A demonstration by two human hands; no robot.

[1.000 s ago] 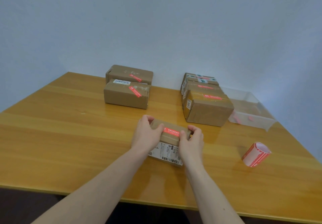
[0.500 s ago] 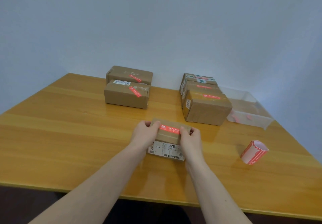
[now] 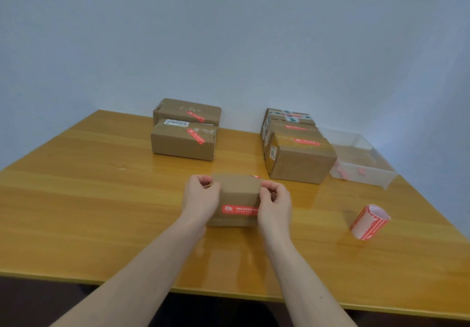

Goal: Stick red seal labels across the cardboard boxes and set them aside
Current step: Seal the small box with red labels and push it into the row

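A small brown cardboard box [image 3: 236, 194], matte and rectangular, sits on the glossy wooden table [image 3: 101, 199] near its front centre. The left hand [image 3: 201, 199] grips the box's left end, fingers curled round the edge. The right hand [image 3: 276, 206] grips the right end, fingers curled over the top corner. A red seal label [image 3: 239, 209] with white print lies flat across the box's near face, its right end covered by the right hand.

At 11 o'clock from the box, two sealed boxes [image 3: 184, 141] stand one behind the other, each with a diagonal red label. At 1 o'clock, a row of three larger boxes [image 3: 300, 161] carries red labels on top. Just right of them is a clear plastic bin [image 3: 366, 174] holding small pink scraps. At 3 o'clock, well apart, a label roll [image 3: 370, 222] lies on its side, red and white, hollow-cored.
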